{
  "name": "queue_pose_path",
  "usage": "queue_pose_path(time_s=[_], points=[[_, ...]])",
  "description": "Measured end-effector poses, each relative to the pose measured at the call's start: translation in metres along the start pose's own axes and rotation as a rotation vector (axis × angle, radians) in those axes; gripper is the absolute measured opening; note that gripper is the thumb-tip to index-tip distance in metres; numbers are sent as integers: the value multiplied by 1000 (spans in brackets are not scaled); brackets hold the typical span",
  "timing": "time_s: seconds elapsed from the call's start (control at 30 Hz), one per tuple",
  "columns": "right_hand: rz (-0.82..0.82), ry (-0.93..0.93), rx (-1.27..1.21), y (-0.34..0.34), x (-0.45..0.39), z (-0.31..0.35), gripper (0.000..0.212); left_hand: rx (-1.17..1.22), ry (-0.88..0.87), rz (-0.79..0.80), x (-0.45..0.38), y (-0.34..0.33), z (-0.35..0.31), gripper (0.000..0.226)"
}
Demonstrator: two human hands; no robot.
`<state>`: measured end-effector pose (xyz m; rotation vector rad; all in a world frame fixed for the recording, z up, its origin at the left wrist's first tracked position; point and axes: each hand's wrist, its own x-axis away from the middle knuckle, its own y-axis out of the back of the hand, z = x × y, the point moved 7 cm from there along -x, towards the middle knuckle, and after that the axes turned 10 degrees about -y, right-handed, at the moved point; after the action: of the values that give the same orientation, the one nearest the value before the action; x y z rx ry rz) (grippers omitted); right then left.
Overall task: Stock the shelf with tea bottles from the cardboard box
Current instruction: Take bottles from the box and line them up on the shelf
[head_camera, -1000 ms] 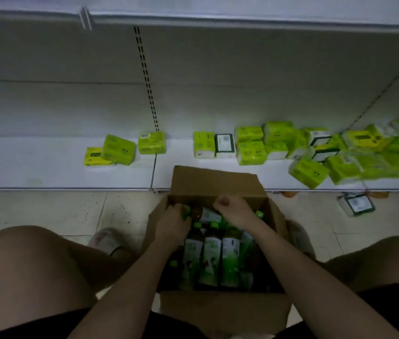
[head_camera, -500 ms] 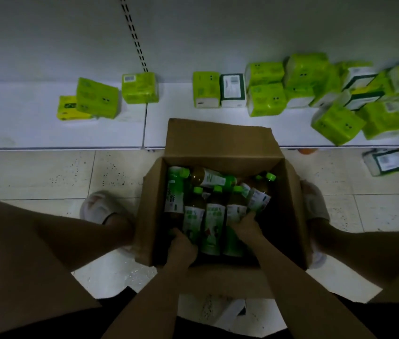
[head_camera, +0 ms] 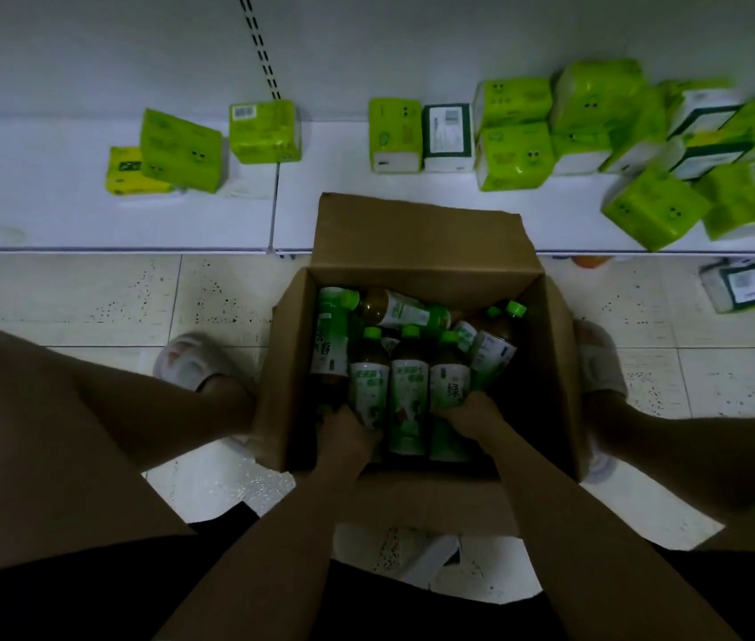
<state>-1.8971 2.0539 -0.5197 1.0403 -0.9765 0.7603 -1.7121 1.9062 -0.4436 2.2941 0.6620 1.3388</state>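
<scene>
Bottles of brown tea with green caps and white-green labels (head_camera: 408,386) fill the open brown cardboard box (head_camera: 417,233) on the tiled floor, before the white bottom shelf (head_camera: 42,215). Three near bottles stand side by side, caps toward the shelf; others lie tilted behind. Label print is Chinese, mostly unreadable. Left hand (head_camera: 345,430) clasps the leftmost of the three; right hand (head_camera: 470,411) clasps the rightmost.

Matt brown cardboard box (head_camera: 417,233) — glossy plastic tea bottles (head_camera: 408,386) inside.
</scene>
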Motion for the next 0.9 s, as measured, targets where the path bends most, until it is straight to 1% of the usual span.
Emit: queue_pose_path(time_s=[0.1,0.17,0.23,0.3,0.37,0.47,0.57,0.67,0.73,0.83,0.9], points=[[-2,-2,-108,10,54,21,79,93,29,22,1,2,-6,81],[28,-3,-199,9,64,23,66,182,49,17,3,3,-11,82],[38,14,-254,10,68,23,59,253,71,-5,4,3,-12,83],[27,39,-275,15,71,20,62,287,70,0,3,4,-12,86],[30,82,-293,21,77,22,65,327,46,52,1,5,-15,86],[27,155,-301,30,95,29,54,464,57,86,6,11,-17,70],[22,189,-345,39,107,31,47,558,59,132,17,16,-20,66],[37,218,-411,46,121,36,41,598,-36,141,27,25,-31,64],[34,262,-465,51,134,43,44,603,-105,128,38,35,-43,55],[16,318,-524,57,157,54,45,657,-219,103,51,51,-65,32],[2,360,-550,61,170,62,52,683,-294,46,59,67,-78,32]])
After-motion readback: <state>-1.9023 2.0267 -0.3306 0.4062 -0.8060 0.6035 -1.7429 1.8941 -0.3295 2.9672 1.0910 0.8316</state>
